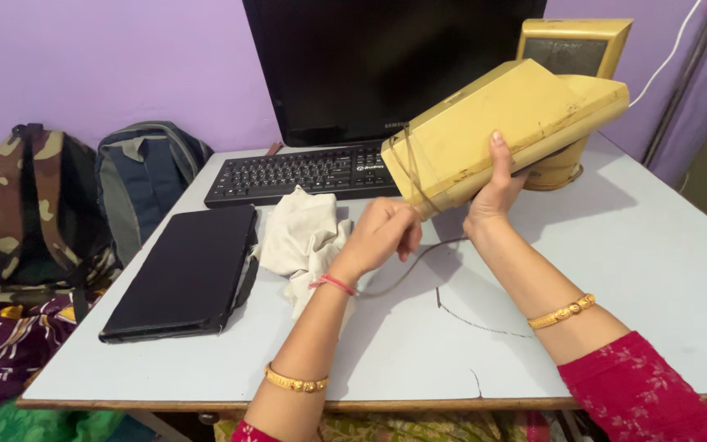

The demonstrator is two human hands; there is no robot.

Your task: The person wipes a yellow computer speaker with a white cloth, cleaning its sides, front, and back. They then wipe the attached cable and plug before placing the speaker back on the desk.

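Monitor (386, 65), kbd (304, 173), laptop (186, 274), cloth (304, 237), 2 backpacks (42, 213).

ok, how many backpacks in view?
2, both left of the pale table: a camouflage-patterned fabric backpack at the far left and a grey-blue fabric backpack beside it, by the black keyboard's end. More could be hidden below the table.

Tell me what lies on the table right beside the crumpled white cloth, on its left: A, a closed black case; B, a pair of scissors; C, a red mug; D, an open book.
A: a closed black case lies flat on the table, its right edge against the white cloth.
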